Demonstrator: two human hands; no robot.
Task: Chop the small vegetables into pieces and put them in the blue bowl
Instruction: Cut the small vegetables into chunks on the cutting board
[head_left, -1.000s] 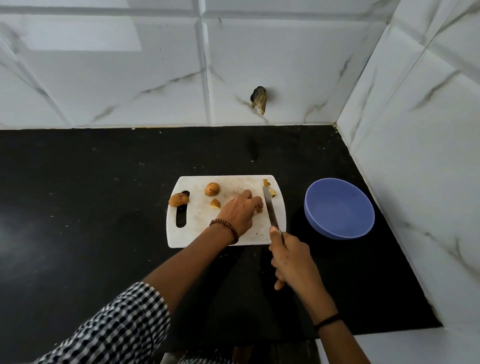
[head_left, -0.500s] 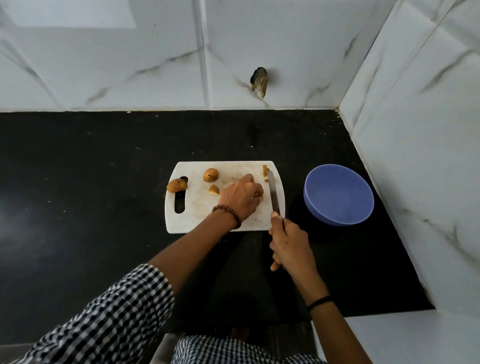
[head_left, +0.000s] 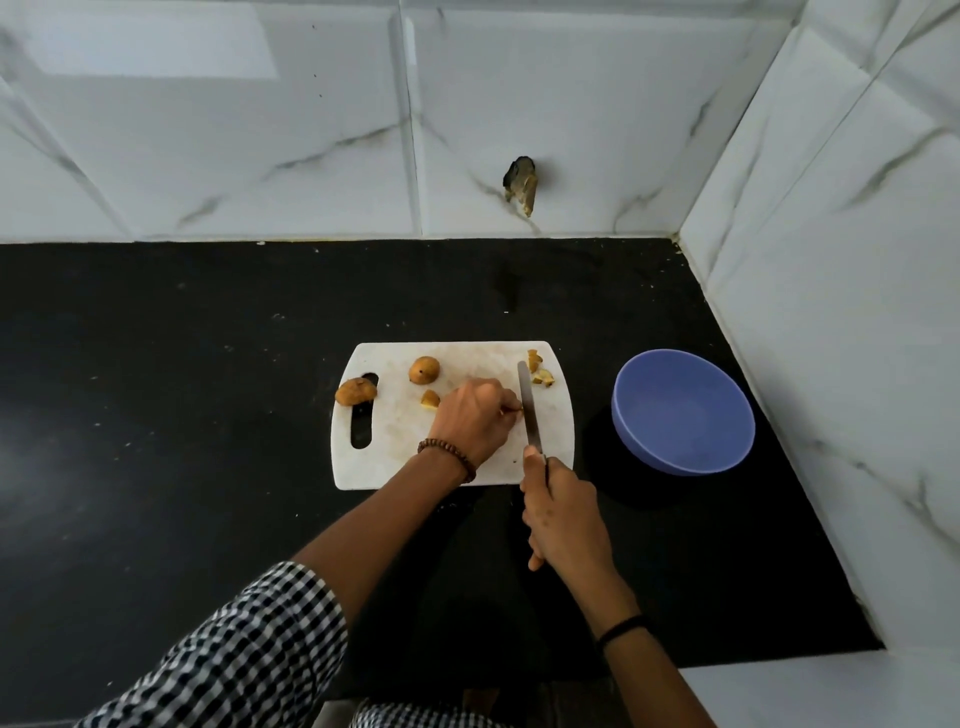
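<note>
While right hand (head_left: 563, 512) grips knife (head_left: 529, 410), left hand (head_left: 475, 415) pinches vegetable piece (head_left: 511, 410) just beside it.

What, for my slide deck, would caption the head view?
Left hand holds a vegetable piece on the board; right hand grips the knife.

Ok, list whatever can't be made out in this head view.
- Vegetable piece under the left hand: head view, curled fingers cover nearly all of it.
- Knife handle: head view, buried in the right hand; only the blade shows.
- Cut pieces at the cutting board's far right corner: too small to count.
- Dark thing on the wall tile: too blurred to identify.
</note>
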